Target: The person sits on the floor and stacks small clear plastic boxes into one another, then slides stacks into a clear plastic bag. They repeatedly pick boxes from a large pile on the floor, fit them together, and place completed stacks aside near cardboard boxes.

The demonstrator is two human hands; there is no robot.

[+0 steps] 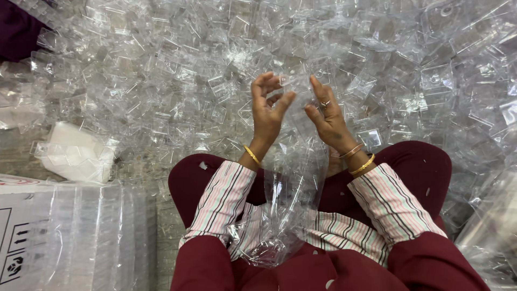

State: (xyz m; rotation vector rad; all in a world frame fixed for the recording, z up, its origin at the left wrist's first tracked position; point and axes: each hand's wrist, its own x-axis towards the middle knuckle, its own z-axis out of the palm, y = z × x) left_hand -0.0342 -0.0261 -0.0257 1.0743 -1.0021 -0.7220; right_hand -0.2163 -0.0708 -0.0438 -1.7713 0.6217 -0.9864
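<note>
My left hand (pixel 267 108) and my right hand (pixel 326 114) are raised side by side, each with fingertips pinching the top of a small clear plastic box piece (pixel 295 82). A long clear plastic bag (pixel 288 188) hangs below the hands and rests in my lap between my dark red trouser legs. Both wrists carry gold bangles, and the right hand wears a ring. Striped pink cuffs cover my forearms.
A huge heap of clear plastic box pieces (pixel 177 70) covers the floor ahead and to both sides. A stack of clear pieces (pixel 72 153) sits at left, above a cardboard carton (pixel 16 237) wrapped with clear trays (pixel 97 237). A dark purple cloth (pixel 16 29) lies top left.
</note>
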